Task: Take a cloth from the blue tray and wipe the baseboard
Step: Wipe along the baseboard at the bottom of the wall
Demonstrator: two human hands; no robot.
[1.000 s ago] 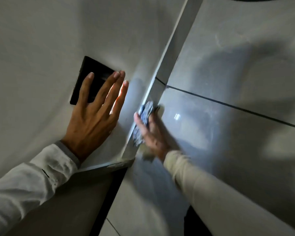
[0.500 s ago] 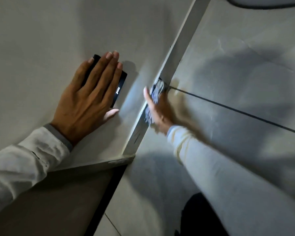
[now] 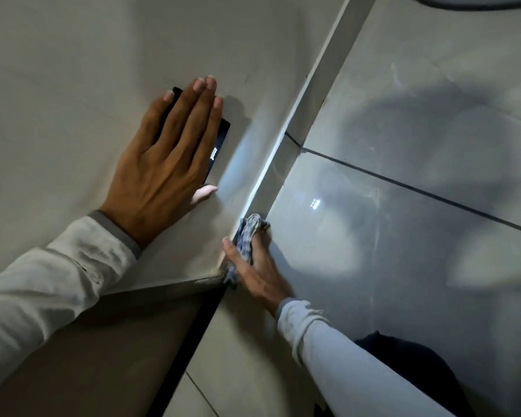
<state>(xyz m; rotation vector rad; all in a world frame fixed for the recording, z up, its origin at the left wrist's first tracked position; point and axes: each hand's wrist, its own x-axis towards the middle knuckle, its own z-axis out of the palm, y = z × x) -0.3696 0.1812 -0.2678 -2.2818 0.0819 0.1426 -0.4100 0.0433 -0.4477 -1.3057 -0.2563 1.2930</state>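
Against the near end of the baseboard [image 3: 283, 164], by the wall's corner, the cloth [image 3: 247, 239] is gripped in the right hand [image 3: 253, 266], drawn back from farther along, so another pass is judged underway, while the left hand [image 3: 163, 164] is pressed open on the wall [image 3: 73, 85].

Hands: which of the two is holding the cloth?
The right hand, low against the baseboard, grips the checked cloth. The left hand lies flat and empty on the wall, over a black wall plate.
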